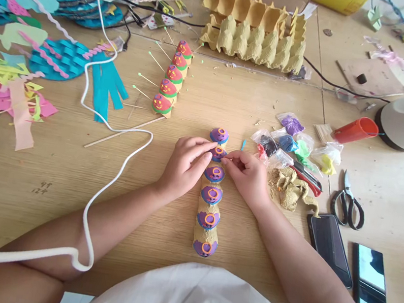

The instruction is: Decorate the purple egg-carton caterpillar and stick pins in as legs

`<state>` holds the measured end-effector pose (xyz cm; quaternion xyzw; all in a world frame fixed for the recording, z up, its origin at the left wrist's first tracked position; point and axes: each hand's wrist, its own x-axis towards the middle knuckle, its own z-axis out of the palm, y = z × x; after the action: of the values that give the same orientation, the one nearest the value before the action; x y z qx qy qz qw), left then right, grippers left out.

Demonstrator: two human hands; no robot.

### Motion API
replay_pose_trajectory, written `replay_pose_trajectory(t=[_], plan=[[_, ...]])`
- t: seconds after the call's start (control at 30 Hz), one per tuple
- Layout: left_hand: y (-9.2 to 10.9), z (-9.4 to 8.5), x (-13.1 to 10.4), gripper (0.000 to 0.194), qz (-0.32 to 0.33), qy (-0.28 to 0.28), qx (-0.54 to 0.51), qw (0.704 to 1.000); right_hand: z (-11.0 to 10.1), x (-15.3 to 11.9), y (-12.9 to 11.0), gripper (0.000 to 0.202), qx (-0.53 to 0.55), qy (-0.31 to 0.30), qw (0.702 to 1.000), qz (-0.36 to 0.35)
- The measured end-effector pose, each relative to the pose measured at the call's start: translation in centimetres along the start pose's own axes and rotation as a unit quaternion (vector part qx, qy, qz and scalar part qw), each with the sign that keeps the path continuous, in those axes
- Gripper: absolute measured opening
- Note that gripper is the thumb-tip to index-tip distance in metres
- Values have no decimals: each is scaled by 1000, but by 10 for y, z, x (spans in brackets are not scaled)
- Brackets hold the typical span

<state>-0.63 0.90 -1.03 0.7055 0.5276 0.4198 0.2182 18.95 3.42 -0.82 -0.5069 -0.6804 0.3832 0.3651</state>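
Observation:
A strip of egg carton cups (212, 195) lies lengthwise in front of me, each cup capped in purple clay with a blue edge and an orange ring. From the left, my left hand (187, 164) grips the second cup from the far end, index finger on its top and thumb at its side. My right hand (246, 177) pinches thumb and forefinger together against the right side of that same cup. Anything between those fingertips is too small to make out. Just beyond the right hand lies a small blue stick (243, 144).
A finished-looking red and green carton strip (168, 87) stands farther back with pins beside it. Clay bags (288, 143), a utility knife (306, 179), scissors (347, 203) and a phone (330, 248) lie right. A white cable (121, 170) crosses the left; egg cartons (253, 41) stand behind.

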Motion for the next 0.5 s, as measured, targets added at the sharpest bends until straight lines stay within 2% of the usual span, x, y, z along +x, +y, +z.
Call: replay_pose_trajectory(t=[0.5], plan=[[1,0,1,35,-4,-10,-8,1000,-1,0,-1,15,-9,-24,1000,2]])
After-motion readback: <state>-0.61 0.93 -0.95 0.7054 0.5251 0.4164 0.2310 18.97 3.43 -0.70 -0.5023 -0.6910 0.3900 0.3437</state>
